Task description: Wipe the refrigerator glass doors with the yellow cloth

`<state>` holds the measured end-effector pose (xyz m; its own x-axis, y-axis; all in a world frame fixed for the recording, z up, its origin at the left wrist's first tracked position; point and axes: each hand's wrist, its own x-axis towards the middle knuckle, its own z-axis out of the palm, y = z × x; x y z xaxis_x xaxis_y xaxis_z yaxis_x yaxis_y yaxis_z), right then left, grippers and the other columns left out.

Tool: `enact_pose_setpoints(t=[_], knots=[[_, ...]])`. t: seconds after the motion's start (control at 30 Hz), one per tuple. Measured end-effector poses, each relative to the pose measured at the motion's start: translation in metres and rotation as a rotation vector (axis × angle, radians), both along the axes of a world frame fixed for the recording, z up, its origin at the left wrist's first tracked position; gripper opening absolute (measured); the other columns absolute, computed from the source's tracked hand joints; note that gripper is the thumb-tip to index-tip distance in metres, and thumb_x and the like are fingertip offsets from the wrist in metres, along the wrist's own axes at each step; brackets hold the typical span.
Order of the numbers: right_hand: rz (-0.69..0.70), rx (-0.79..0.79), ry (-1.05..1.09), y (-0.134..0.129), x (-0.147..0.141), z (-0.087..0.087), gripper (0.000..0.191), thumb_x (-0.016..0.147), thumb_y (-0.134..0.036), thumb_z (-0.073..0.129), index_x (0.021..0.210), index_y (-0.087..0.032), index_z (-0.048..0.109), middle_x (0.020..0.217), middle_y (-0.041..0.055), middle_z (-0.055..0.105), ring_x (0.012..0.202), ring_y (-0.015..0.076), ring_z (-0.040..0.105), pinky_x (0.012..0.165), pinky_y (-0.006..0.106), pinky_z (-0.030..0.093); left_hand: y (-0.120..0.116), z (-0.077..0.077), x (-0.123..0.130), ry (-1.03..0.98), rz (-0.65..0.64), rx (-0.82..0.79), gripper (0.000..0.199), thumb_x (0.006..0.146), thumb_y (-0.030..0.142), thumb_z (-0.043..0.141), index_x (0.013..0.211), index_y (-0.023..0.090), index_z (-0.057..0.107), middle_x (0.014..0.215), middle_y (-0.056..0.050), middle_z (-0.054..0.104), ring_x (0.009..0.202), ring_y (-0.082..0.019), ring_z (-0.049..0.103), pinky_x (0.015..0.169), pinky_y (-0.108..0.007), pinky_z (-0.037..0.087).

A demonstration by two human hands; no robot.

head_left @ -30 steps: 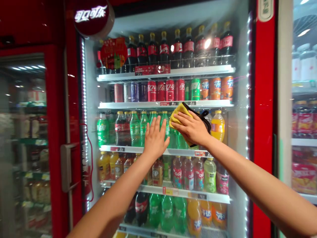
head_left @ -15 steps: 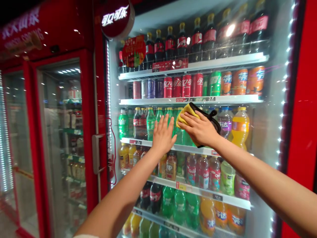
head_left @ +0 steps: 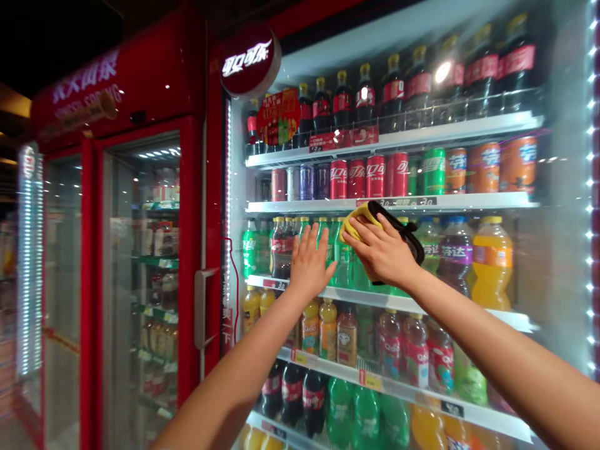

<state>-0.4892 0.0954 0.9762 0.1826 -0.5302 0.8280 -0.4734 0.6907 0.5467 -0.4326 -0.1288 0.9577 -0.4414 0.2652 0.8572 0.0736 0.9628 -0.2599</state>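
A yellow and black cloth (head_left: 362,219) lies flat between my right hand (head_left: 387,247) and the glass door of a lit drinks cooler (head_left: 398,204). My right fingers are bent over its yellow side, and the black side hangs out to the right. To the left, my left hand (head_left: 310,259) rests with spread fingers at the glass and holds nothing. Behind the glass, both hands overlap the shelf of green and dark bottles, below the row of cans (head_left: 376,177).
On the left is a second red cooler (head_left: 190,187) with glass doors. A vertical door handle (head_left: 202,309) is left of my left forearm. A round lit sign (head_left: 251,60) sticks out at the cooler's upper left corner. A thin red cord hangs beside the handle.
The view has shifted, so the coolers appear further right and slightly lower. Against the shelves, both hands and the cloth now sit further left.
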Motion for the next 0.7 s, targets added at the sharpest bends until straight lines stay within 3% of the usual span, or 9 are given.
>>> enact_pose_setpoints(t=[0.07,0.17,0.3,0.37,0.43,0.53,0.6,0.7], knots=[[-0.022,0.072,0.016,0.012,0.002,0.0,0.048,0.098,-0.018,0.054,0.143,-0.033,0.059,0.155,0.0035,0.055,0.14,0.0239,0.054,0.124,0.054,0.031,-0.014,0.003,0.0,0.004,-0.004,-0.003,0.075,0.097,0.043,0.056,0.161,0.018,0.026,0.171,-0.017,0.024,0.159,-0.033,0.018,0.128,-0.055,0.02],[-0.046,-0.025,0.027,0.017,-0.001,0.022,0.048,0.097,-0.017,0.054,0.142,-0.034,0.059,0.154,0.0029,0.056,0.143,0.0258,0.051,0.124,0.057,0.03,-0.035,0.006,0.0,0.011,-0.025,-0.019,0.074,0.097,0.043,0.057,0.16,0.02,0.027,0.17,-0.016,0.025,0.159,-0.034,0.019,0.127,-0.057,0.02],[-0.028,-0.298,0.037,-0.031,-0.007,0.049,0.056,0.095,-0.017,0.058,0.148,-0.035,0.053,0.158,0.006,0.051,0.146,0.0307,0.046,0.123,0.062,0.027,-0.057,0.01,0.001,-0.001,0.007,-0.011,0.076,0.096,0.043,0.059,0.16,0.018,0.028,0.17,-0.017,0.026,0.158,-0.034,0.019,0.128,-0.056,0.019],[-0.03,-0.297,0.031,-0.06,-0.007,0.046,0.06,0.095,-0.017,0.059,0.152,-0.035,0.049,0.159,0.007,0.049,0.147,0.0308,0.046,0.123,0.062,0.027,-0.067,0.01,0.002,-0.012,0.017,-0.01,0.076,0.095,0.042,0.061,0.16,0.017,0.029,0.17,-0.018,0.026,0.158,-0.035,0.019,0.128,-0.056,0.019],[-0.045,-0.157,0.023,-0.076,-0.004,0.032,0.059,0.096,-0.018,0.057,0.152,-0.035,0.048,0.158,0.0061,0.051,0.145,0.0282,0.048,0.122,0.057,0.03,-0.077,0.01,0.002,-0.017,0.013,-0.011,0.076,0.095,0.041,0.061,0.16,0.016,0.029,0.17,-0.018,0.026,0.158,-0.035,0.019,0.127,-0.057,0.02],[-0.064,0.06,0.033,-0.066,-0.001,0.013,0.049,0.099,-0.019,0.054,0.146,-0.035,0.056,0.153,0.002,0.057,0.141,0.0234,0.052,0.12,0.049,0.036,-0.096,0.008,0.0,-0.007,-0.002,-0.01,0.076,0.094,0.039,0.062,0.159,0.016,0.031,0.169,-0.019,0.027,0.158,-0.036,0.021,0.127,-0.057,0.02],[-0.079,0.052,0.051,-0.05,0.0,0.014,0.043,0.1,-0.02,0.053,0.138,-0.036,0.063,0.148,0.0003,0.061,0.137,0.0226,0.056,0.116,0.046,0.04,-0.109,0.007,-0.001,-0.002,-0.012,-0.011,0.076,0.093,0.038,0.063,0.159,0.017,0.032,0.169,-0.02,0.028,0.157,-0.037,0.022,0.127,-0.058,0.02],[-0.117,-0.127,0.036,-0.048,0.0,0.036,0.04,0.099,-0.019,0.053,0.132,-0.037,0.068,0.144,0.0009,0.065,0.132,0.0251,0.059,0.11,0.048,0.044,-0.123,0.007,-0.002,-0.003,-0.026,-0.015,0.077,0.093,0.039,0.063,0.16,0.017,0.031,0.169,-0.02,0.026,0.158,-0.037,0.02,0.127,-0.059,0.019]])
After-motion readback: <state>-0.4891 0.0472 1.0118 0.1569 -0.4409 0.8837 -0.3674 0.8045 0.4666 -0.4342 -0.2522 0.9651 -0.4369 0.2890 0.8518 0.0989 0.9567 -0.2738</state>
